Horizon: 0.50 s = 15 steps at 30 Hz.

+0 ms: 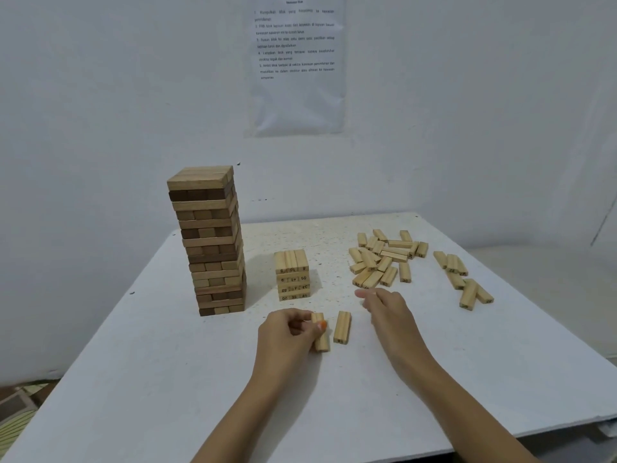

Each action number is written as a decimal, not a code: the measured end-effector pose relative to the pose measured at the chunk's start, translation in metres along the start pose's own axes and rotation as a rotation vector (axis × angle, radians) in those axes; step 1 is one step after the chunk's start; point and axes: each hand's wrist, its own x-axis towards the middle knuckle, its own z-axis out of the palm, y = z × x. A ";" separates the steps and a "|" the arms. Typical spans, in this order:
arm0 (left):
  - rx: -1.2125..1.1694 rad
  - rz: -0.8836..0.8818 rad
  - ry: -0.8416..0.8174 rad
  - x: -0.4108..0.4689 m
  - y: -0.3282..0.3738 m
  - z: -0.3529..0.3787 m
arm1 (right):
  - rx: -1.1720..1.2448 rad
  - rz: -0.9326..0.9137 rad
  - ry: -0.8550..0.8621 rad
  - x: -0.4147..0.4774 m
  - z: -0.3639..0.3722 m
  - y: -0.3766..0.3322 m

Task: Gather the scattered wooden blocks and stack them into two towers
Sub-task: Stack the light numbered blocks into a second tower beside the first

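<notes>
Too blurred to read: print on the wall sheet, itself cut off by the top edge. Partly covered by curled fingers of the left hand: one wooden block. Smeared by blur: fingertips of the right hand. Mostly too small to tell: numbers on the scattered blocks. Cropped at the bottom and right edges: desk, both forearms.
</notes>
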 end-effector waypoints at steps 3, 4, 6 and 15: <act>0.071 0.044 0.008 0.007 0.002 0.003 | 0.082 -0.004 -0.022 0.001 -0.001 0.002; 0.087 0.053 0.003 0.010 0.003 0.004 | 0.065 -0.023 -0.032 0.002 -0.001 0.004; 0.113 0.060 -0.006 0.014 0.002 0.006 | -0.019 -0.063 -0.038 0.001 -0.001 0.008; 0.065 0.052 -0.014 0.015 -0.002 0.010 | -0.118 -0.109 0.167 0.004 -0.002 0.018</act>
